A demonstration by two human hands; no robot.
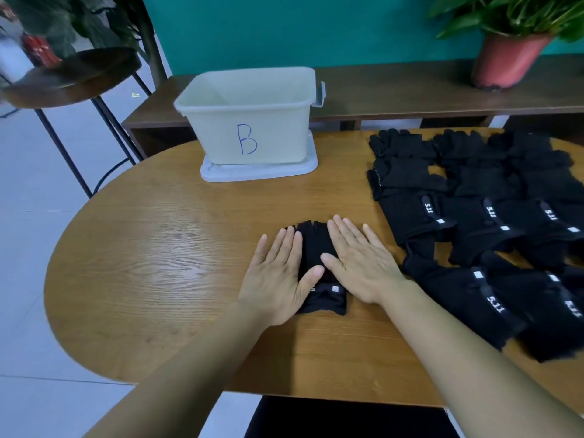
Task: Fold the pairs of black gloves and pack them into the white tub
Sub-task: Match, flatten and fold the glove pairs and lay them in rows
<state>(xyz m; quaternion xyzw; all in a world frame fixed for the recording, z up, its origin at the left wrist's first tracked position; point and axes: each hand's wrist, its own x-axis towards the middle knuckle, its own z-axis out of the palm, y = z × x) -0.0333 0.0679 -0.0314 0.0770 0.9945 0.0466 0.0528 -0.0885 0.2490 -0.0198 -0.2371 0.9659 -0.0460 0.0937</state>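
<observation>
My left hand (278,273) and right hand (358,263) lie flat, fingers straight, pressing a black glove pair (317,257) onto the wooden desk (158,248), thumbs nearly touching over it. Just to my right, more black gloves (480,222) lie spread out. The white tub (249,121), marked B, stands beyond on its lid (259,170).
</observation>
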